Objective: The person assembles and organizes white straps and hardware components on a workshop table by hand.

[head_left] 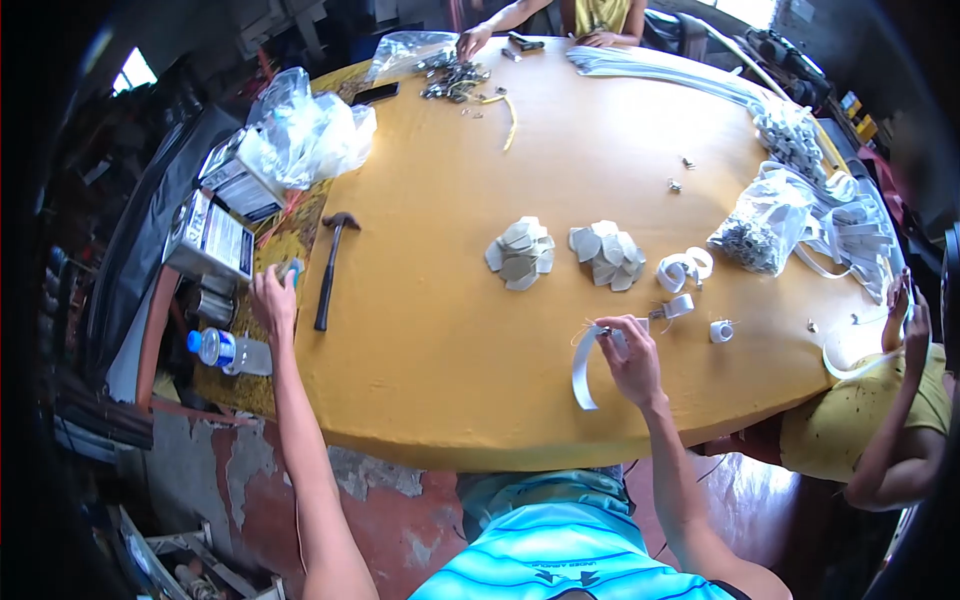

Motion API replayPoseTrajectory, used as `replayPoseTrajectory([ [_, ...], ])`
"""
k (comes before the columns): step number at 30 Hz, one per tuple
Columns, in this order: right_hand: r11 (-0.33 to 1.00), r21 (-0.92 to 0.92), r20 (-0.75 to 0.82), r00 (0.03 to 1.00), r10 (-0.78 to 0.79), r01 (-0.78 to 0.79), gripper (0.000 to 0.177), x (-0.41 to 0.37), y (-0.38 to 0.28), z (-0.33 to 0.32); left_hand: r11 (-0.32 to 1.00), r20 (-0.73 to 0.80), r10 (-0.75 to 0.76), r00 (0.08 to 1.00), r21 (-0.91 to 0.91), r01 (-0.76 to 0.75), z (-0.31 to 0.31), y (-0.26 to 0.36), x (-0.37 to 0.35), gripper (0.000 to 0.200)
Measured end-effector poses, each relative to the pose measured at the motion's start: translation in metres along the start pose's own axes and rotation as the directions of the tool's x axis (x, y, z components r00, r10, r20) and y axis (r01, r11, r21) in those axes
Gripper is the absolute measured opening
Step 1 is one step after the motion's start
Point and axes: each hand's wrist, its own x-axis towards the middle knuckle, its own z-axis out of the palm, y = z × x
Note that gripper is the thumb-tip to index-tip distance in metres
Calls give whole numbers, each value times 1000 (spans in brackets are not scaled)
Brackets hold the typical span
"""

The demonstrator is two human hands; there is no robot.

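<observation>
My left hand [272, 302] is at the table's left edge, fingers closed around a small bluish-grey object [290, 270] that I cannot make out. My right hand [632, 362] pinches a curled white strap [583, 378] above the table's front part. A small metal piece shows at the strap's upper end by my fingertips. Just right of that hand lie a rolled white strap [678, 306] with a metal piece and a smaller roll [721, 331]. Beyond it are two piles of pale flat pieces, a left pile [520, 254] and a right pile [607, 256].
A hammer [331, 270] lies right of my left hand. Metal cans [212, 238], a water bottle [232, 352] and plastic bags [315, 135] line the left side. Co-workers sit at the far side [600, 20] and right [870, 420]. A bag of metal parts [762, 225] stands right.
</observation>
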Motion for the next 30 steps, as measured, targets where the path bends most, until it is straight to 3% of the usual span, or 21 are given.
replayPoseTrajectory([
  [2, 999, -18, -51, 998, -29, 29, 17, 7, -8, 0, 958, -217, 73, 973, -255, -128, -18, 27, -16, 28],
  [4, 992, 115, -77, 996, -34, 43, 17, 11, -17, 2, 822, -68, -29, 997, -569, -15, -56, 90, -48, 23],
  [5, 986, 157, -75, 996, -46, 57, 17, 15, -25, 2, 606, 31, 0, 1000, -795, 25, -65, 121, -69, 26],
  [6, 988, 148, -86, 996, -31, 44, 17, 18, -33, 4, 454, 168, 130, 977, -886, 93, -67, 146, -91, 28],
  [9, 961, 234, -65, 989, -133, 145, 19, 26, -49, 15, 55, 407, 503, 762, -895, 443, -80, 224, -154, 38],
  [11, 955, 248, -59, 986, -155, 165, 21, 24, -56, 20, -66, 365, 645, 671, -849, 525, -82, 262, -186, 36],
  [14, 954, 284, 8, 995, -103, 97, 24, 15, -54, 17, -82, 414, 727, 548, -740, 667, -79, 285, -209, 31],
  [16, 965, 252, -66, 996, -63, 78, 24, 7, -43, 0, -72, 413, 737, 535, -739, 670, -80, 300, -207, 23],
  [19, 995, 38, -214, 973, -85, 95, 25, 10, -22, -39, 147, 514, 677, 527, -796, 588, -94, 315, -188, 17],
  [20, 977, 208, -255, 961, 108, -54, 24, 12, -14, -50, 148, 513, 677, 528, -798, 584, -97, 322, -181, 17],
  [21, 907, 377, -260, 918, 298, -187, 24, 14, -7, -60, 246, 547, 673, 498, -801, 546, -100, 330, -175, 19],
  [22, 907, 380, -264, 919, 294, -181, 24, 19, 0, -74, 341, 579, 666, 470, -797, 499, -102, 339, -171, 21],
  [23, 847, 484, -268, 884, 382, -219, 26, 25, 6, -89, 355, 525, 679, 513, -847, 396, -93, 350, -173, 26],
  [24, 773, 583, -261, 844, 469, -250, 28, 33, 10, -100, 353, 519, 683, 515, -851, 389, -92, 362, -172, 26],
  [26, 782, 562, -253, 844, 473, -270, 32, 52, 32, -110, 467, 457, 724, 516, -876, 121, -92, 391, -167, 27],
  [28, 792, 537, -252, 841, 478, -290, 37, 53, 59, -113, 479, 436, 732, 523, -876, 59, -98, 427, -164, 27],
  [29, 963, 43, -446, 857, 258, -267, 42, 50, 74, -113, 435, 340, 750, 567, -900, -37, -96, 444, -163, 27],
  [30, 851, -466, -496, 868, -25, -242, 47, 47, 81, -115, 392, 241, 762, 601, -910, -132, -94, 460, -162, 27],
])
